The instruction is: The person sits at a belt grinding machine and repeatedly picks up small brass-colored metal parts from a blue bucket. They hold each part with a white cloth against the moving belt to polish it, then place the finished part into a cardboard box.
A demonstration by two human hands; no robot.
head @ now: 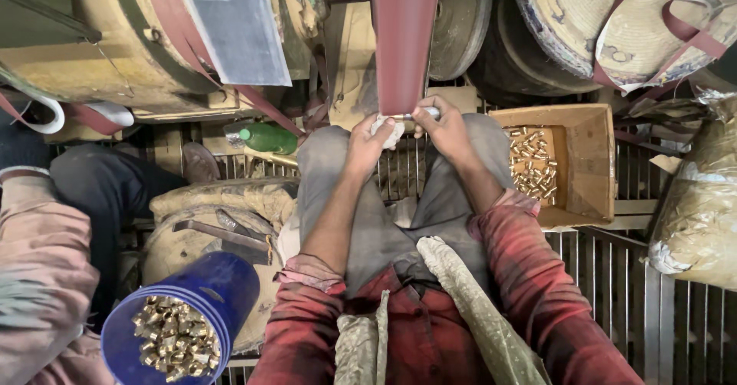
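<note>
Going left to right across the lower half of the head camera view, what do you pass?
Another person's pink sleeve → blue bucket of brass fittings → left hand → right hand → cardboard box of brass fittings → plastic-wrapped sack.

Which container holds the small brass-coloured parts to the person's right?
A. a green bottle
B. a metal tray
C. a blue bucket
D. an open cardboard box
D: the open cardboard box beside the right hand holds the brass-coloured parts; the blue bucket sits on the left.
</note>
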